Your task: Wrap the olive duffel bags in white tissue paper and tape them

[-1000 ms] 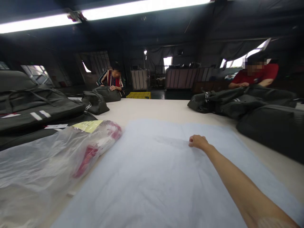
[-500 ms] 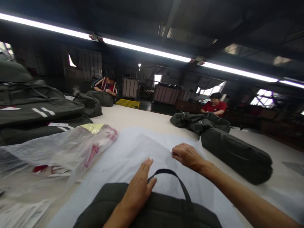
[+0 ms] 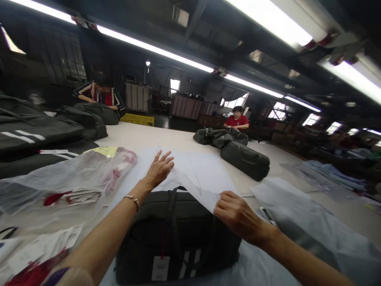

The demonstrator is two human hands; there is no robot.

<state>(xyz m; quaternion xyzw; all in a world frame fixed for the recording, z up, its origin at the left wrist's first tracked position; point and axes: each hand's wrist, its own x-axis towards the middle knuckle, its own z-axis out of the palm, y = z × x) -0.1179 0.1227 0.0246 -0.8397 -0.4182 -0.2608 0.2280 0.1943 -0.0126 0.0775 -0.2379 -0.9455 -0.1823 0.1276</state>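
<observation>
A dark green bag [image 3: 178, 230] with two white stripes and a white hang tag [image 3: 160, 268] stands close to me on the table. My right hand [image 3: 233, 212] pinches the edge of a thin white translucent sheet [image 3: 193, 184], drawn up beside the bag's top right. Beyond the bag's top left is my left hand [image 3: 160, 169], its fingers spread over the white sheets, holding nothing. The bag's black handle rises near the middle of its top.
At left lie a clear plastic bag [image 3: 74, 174], hang tags [image 3: 44, 246] and stacked dark bags [image 3: 32, 127]. More dark bags [image 3: 245, 159] rest at the right. Plastic sheets [image 3: 309, 222] cover the near right. Two people sit beyond the table, near a yellow crate [image 3: 137, 119].
The view has shifted to the right and shows more of the bag's front. My right hand has come back toward the bag with the sheet edge; my left hand has moved off the bag, forward.
</observation>
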